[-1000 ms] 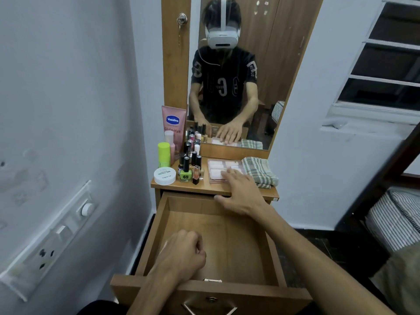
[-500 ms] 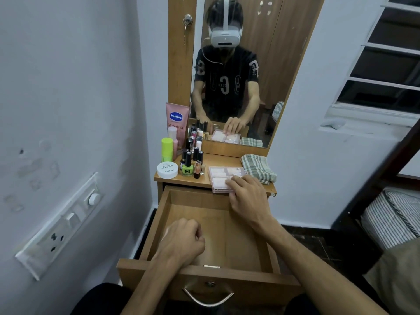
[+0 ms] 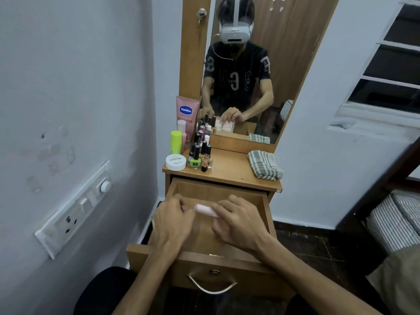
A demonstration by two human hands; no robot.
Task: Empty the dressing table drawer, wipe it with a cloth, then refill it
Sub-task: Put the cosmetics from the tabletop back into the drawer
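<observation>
Right hand point(image 3: 238, 223) fingers curl round the flat pale-pink plastic case point(image 3: 205, 209), over the open wooden drawer point(image 3: 218, 192) — refill step, by my read. Left hand point(image 3: 173, 220) curled beside it; grip unclear. Lay it flat against a back corner — leave room for bottles.

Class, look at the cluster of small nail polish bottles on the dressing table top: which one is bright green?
The green nail polish bottle in the front row, right beside the white round jar. Its neighbours look dark, pink or peach.
</observation>
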